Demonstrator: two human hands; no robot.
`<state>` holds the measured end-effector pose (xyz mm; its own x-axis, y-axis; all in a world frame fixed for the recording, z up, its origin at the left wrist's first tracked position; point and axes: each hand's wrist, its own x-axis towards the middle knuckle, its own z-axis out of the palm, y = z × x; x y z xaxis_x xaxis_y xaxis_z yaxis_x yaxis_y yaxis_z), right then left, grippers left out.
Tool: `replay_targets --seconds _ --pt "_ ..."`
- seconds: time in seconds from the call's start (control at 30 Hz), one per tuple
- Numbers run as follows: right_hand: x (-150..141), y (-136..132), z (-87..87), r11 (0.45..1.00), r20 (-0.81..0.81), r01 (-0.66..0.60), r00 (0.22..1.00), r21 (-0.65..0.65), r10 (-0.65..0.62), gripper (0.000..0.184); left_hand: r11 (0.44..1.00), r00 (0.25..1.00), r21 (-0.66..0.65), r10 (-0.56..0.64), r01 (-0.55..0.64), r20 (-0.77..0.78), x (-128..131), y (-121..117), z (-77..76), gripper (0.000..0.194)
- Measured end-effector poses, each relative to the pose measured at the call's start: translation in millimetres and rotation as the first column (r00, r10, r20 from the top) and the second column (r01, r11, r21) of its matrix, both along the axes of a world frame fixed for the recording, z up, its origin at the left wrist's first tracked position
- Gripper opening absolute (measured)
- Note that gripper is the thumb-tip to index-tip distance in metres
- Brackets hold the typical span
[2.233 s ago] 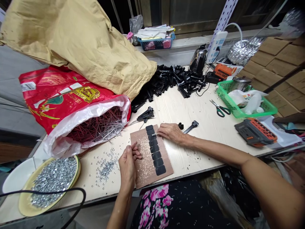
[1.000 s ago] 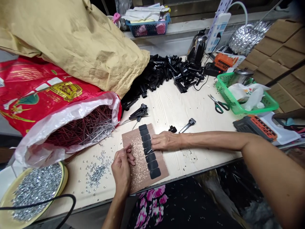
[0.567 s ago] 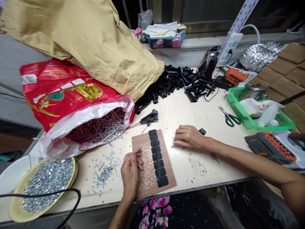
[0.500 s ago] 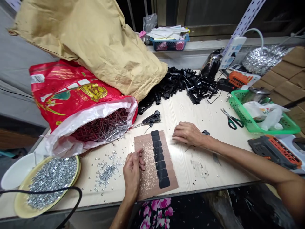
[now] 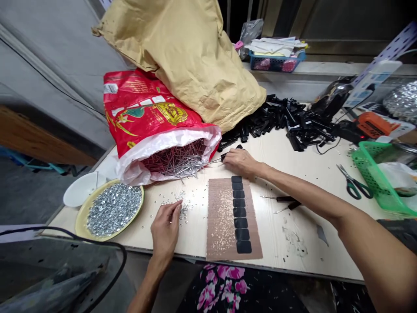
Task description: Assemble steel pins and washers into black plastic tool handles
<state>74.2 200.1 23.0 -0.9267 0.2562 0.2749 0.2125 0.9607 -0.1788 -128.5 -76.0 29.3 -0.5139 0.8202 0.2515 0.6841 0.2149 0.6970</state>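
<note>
My left hand [image 5: 165, 226] has its thumb and fingertips pinched together at the edge of a loose scatter of small silver washers [image 5: 186, 209]. Anything between those fingertips is too small to make out. At the bag's mouth, my right hand [image 5: 241, 162] closes its fingers on a black-handled metal rod [image 5: 223, 157]; the fingers partly hide it. Between the hands lies a brown board [image 5: 218, 217] with pale flecks and a column of black rounded rectangles [image 5: 241, 223]. Right of the board rest two more black-handled rods [image 5: 286, 199].
A red bag [image 5: 143, 111] spills metal rods [image 5: 176, 158] beneath a tan sack [image 5: 192, 61]. Washers fill a yellow bowl [image 5: 140, 208] beside a white bowl [image 5: 80, 189]. Black plastic pieces [image 5: 289, 117] are heaped behind. Scissors [image 5: 355, 182] and a green basket [image 5: 368, 174] stand right.
My left hand has moved left off the board to the loose washers. My right hand has reached forward to the black-handled rods near the bag. The camera view has swung left.
</note>
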Motion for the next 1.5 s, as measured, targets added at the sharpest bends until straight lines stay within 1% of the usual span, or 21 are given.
replay_targets --seconds 0.07,0.1,0.17,0.23,0.3,0.37,0.4,0.47,0.57,0.6,0.67,0.77,0.83,0.87,0.9,0.97,1.03,1.1,1.17,1.23,1.5 --pt "7 1 6.2 0.981 -0.159 0.029 0.985 -0.191 -0.06 0.022 0.998 0.991 -0.01 -0.063 0.062 -0.119 -3 3 -4.7 0.027" --pt "10 -1 10.4 0.952 -0.237 0.039 0.965 -0.302 -0.115 0.022 0.996 0.979 -0.027 -0.092 0.089 -0.179 -3 8 -7.1 0.028" --pt "14 -10 20.9 0.853 -0.36 0.038 0.896 -0.521 -0.259 0.023 0.988 0.946 -0.084 -0.146 0.127 -0.291 -3 19 -11.6 0.029" --pt "16 -23 33.3 0.737 -0.429 0.001 0.812 -0.676 -0.395 0.024 0.977 0.905 -0.154 -0.195 0.147 -0.377 -3 31 -16.2 0.029" --pt "18 -40 45.2 0.661 -0.459 -0.039 0.75 -0.749 -0.476 0.023 0.963 0.866 -0.209 -0.248 0.171 -0.435 -4 41 -21.1 0.027" --pt "20 -56 53.7 0.622 -0.446 -0.038 0.731 -0.782 -0.516 0.023 0.946 0.834 -0.245 -0.308 0.215 -0.458 -6 47 -25.4 0.026" --pt "20 -64 56.0 0.617 -0.427 -0.018 0.737 -0.787 -0.523 0.024 0.937 0.821 -0.255 -0.336 0.239 -0.462 -7 48 -27.0 0.025" --pt "21 -79 56.6 0.647 -0.393 0.051 0.758 -0.76 -0.521 0.022 0.923 0.802 -0.269 -0.374 0.274 -0.465 -9 48 -29.1 0.025" --pt "21 -97 50.0 0.734 -0.376 0.138 0.787 -0.665 -0.489 0.017 0.924 0.807 -0.264 -0.373 0.277 -0.457 -9 47 -29.7 0.024" --pt "20 -103 47.0 0.748 -0.37 0.145 0.799 -0.647 -0.475 0.017 0.931 0.823 -0.252 -0.355 0.265 -0.445 -9 47 -29.4 0.024" --pt "17 -114 41.4 0.751 -0.349 0.144 0.819 -0.644 -0.456 0.019 0.947 0.865 -0.217 -0.308 0.238 -0.396 -8 48 -27.9 0.021" --pt "11 -131 36.3 0.748 -0.318 0.149 0.838 -0.647 -0.443 0.022 0.97 0.946 -0.128 -0.23 0.206 -0.227 -5 48 -21.9 0.016" --pt "5 -141 35.4 0.763 -0.308 0.141 0.857 -0.63 -0.413 0.024 0.988 0.99 -0.059 -0.139 0.14 0.027 -1 47 -14.2 0.015" --pt "2 -146 35.5 0.777 -0.308 0.129 0.868 -0.617 -0.389 0.024 0.995 0.975 -0.035 -0.089 0.098 0.203 2 46 -9.2 0.018" --pt "-1 -151 36.0 0.791 -0.31 0.119 0.877 -0.601 -0.367 0.025 0.998 0.921 -0.015 -0.05 0.06 0.387 6 46 -3.7 0.022" --pt "-8 -158 37.4 0.819 -0.307 0.118 0.889 -0.562 -0.339 0.026 1.0 0.731 0.027 -0.027 0.012 0.682 16 45 8.3 0.032" --pt "-12 -163 38.8 0.837 -0.29 0.15 0.894 -0.526 -0.342 0.026 0.996 0.563 0.08 -0.051 -0.026 0.825 27 46 19.9 0.038" --pt "-14 -165 39.8 0.849 -0.276 0.185 0.893 -0.496 -0.356 0.025 0.991 0.471 0.112 -0.064 -0.073 0.88 35 46 29.2 0.04" --pt "-13 -166 39.7 0.858 -0.277 0.204 0.889 -0.47 -0.363 0.025 0.987 0.422 0.124 -0.07 -0.102 0.904 41 47 35.4 0.041" --pt "-11 -165 38.8 0.867 -0.293 0.21 0.883 -0.452 -0.366 0.025 0.985 0.403 0.132 -0.077 -0.11 0.912 45 48 38.4 0.04" --pt "-5 -165 38.0 0.87 -0.292 0.249 0.872 -0.426 -0.392 0.022 0.982 0.398 0.157 -0.103 -0.105 0.911 50 49 37.6 0.039"
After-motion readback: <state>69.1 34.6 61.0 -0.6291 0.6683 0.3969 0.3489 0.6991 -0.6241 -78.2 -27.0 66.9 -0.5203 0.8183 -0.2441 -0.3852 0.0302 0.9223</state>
